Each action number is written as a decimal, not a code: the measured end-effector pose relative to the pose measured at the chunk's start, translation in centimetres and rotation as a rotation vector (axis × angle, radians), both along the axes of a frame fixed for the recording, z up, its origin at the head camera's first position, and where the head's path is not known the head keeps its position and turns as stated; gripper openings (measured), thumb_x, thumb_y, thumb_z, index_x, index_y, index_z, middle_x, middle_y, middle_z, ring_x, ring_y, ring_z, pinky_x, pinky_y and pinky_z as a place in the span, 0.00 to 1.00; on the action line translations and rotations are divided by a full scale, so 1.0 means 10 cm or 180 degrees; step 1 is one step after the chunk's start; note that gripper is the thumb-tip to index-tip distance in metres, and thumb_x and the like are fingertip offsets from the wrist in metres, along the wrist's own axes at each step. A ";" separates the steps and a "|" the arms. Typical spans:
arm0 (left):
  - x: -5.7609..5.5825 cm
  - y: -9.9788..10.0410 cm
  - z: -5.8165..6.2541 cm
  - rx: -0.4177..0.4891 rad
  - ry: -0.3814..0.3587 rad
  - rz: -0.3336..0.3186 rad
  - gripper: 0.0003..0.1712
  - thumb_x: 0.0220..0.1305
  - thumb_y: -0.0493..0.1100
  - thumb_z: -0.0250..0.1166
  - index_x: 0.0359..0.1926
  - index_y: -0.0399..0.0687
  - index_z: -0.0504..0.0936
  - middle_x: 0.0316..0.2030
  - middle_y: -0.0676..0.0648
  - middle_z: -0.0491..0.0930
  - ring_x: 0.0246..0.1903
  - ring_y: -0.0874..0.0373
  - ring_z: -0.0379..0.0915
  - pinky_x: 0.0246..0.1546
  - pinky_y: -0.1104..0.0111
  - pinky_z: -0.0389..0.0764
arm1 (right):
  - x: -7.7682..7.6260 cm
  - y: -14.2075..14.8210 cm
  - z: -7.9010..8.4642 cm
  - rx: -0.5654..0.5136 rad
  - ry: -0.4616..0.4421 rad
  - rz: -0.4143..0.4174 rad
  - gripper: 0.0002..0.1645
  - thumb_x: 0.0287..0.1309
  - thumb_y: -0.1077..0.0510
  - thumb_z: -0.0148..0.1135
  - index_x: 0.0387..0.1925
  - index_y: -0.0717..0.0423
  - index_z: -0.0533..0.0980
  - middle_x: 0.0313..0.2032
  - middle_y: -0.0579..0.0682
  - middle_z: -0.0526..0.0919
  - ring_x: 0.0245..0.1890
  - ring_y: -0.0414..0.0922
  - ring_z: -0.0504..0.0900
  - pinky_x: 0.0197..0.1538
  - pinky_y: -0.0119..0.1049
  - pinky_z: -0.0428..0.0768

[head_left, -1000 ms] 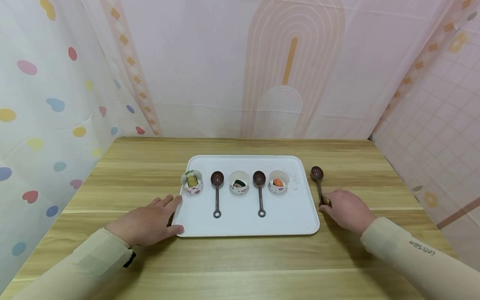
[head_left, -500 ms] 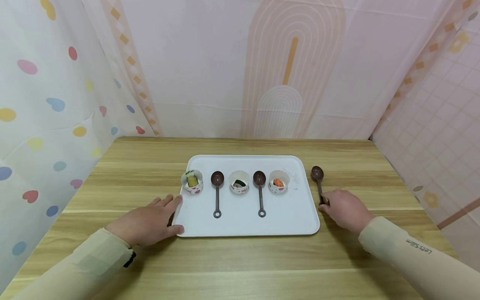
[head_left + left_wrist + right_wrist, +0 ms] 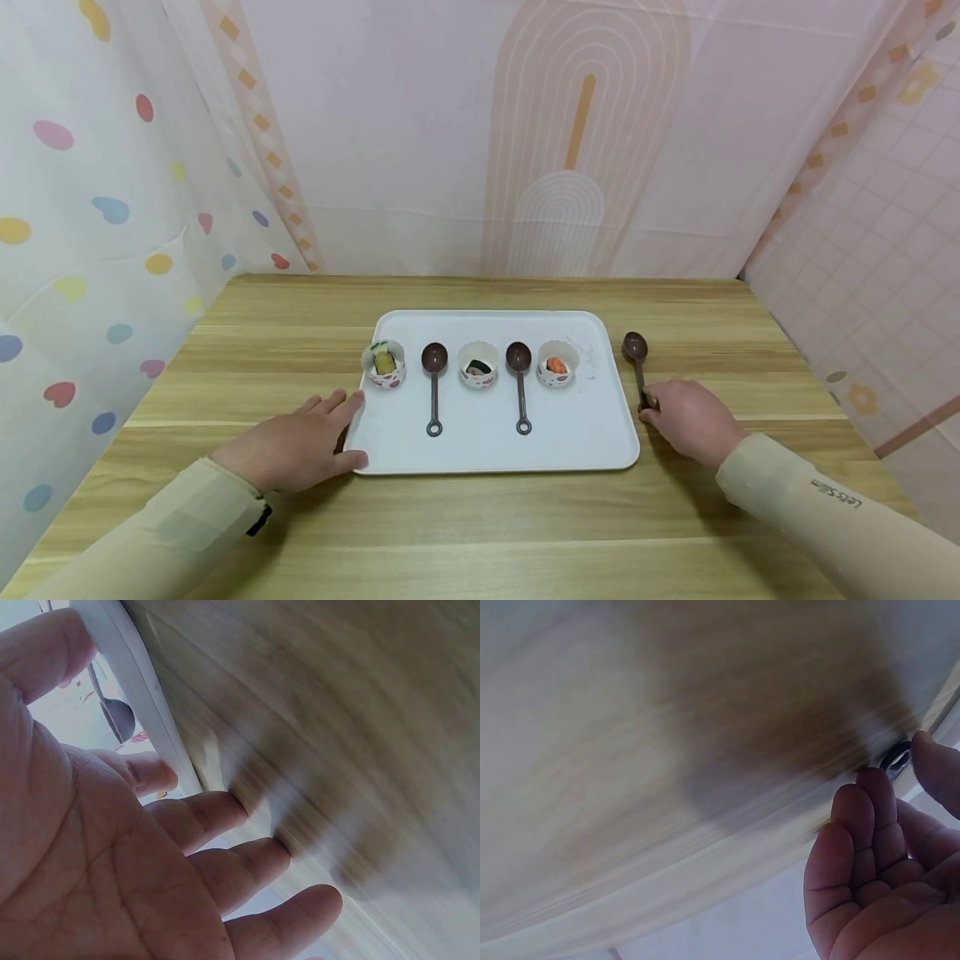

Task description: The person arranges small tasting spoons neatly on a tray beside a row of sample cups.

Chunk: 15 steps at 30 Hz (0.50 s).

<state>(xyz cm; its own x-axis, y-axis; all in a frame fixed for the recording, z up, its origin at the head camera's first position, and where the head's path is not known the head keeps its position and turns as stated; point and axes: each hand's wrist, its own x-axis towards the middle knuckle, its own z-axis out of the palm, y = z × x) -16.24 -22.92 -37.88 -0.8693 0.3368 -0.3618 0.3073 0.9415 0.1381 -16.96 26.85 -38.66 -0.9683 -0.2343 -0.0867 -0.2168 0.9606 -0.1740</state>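
Observation:
In the head view my left hand [image 3: 288,450] rests at the left edge of the white tray [image 3: 480,454], thumb and fingertips on its rim and fingers spread. The left wrist view shows its bare palm, with nothing held. Right of the tray, a dark brown measuring scoop [image 3: 635,347] lies bowl away from me. My right hand [image 3: 693,421] pinches the lower end of its handle between thumb and fingers. The handle's ring end [image 3: 886,761] peeks out at the fingertips in the right wrist view.
Three paper cups stand in a row on the tray: one with a yellow-green piece [image 3: 385,362], one with a dark-wrapped roll [image 3: 478,367], one with an orange piece [image 3: 557,365]. Between them lie two more brown scoops, left [image 3: 434,358] and right [image 3: 518,358]. Patterned curtains [image 3: 375,167] enclose the wooden table.

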 end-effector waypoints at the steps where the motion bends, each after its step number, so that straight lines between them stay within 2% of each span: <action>1: 0.00 0.00 0.00 -0.0001 -0.0003 0.0003 0.59 0.68 0.74 0.62 0.82 0.38 0.57 0.78 0.26 0.59 0.75 0.22 0.56 0.66 0.33 0.71 | 0.00 0.00 0.00 -0.0003 0.0008 -0.0005 0.10 0.67 0.58 0.70 0.42 0.63 0.83 0.26 0.47 0.82 0.28 0.43 0.75 0.33 0.40 0.77; 4: 0.00 0.00 0.00 -0.0010 -0.0007 0.0002 0.59 0.68 0.74 0.62 0.82 0.38 0.57 0.78 0.26 0.59 0.75 0.22 0.56 0.66 0.33 0.72 | -0.01 0.00 -0.02 -0.0004 0.0035 -0.0021 0.15 0.67 0.57 0.70 0.46 0.66 0.84 0.28 0.49 0.85 0.28 0.43 0.76 0.34 0.42 0.78; 11: -0.01 0.00 0.00 -0.0021 -0.0009 -0.0005 0.58 0.68 0.73 0.62 0.82 0.38 0.57 0.78 0.26 0.58 0.75 0.22 0.57 0.66 0.33 0.72 | -0.01 0.01 -0.03 0.0017 0.0128 -0.0022 0.14 0.68 0.57 0.69 0.46 0.66 0.84 0.33 0.54 0.89 0.30 0.44 0.81 0.37 0.46 0.82; 15: 0.00 0.00 0.00 -0.0024 -0.0006 -0.0004 0.58 0.68 0.73 0.62 0.81 0.38 0.57 0.78 0.26 0.58 0.75 0.22 0.57 0.66 0.33 0.71 | -0.01 0.00 -0.03 -0.0012 0.0115 -0.0067 0.12 0.67 0.57 0.70 0.42 0.63 0.84 0.29 0.51 0.86 0.29 0.44 0.80 0.36 0.45 0.81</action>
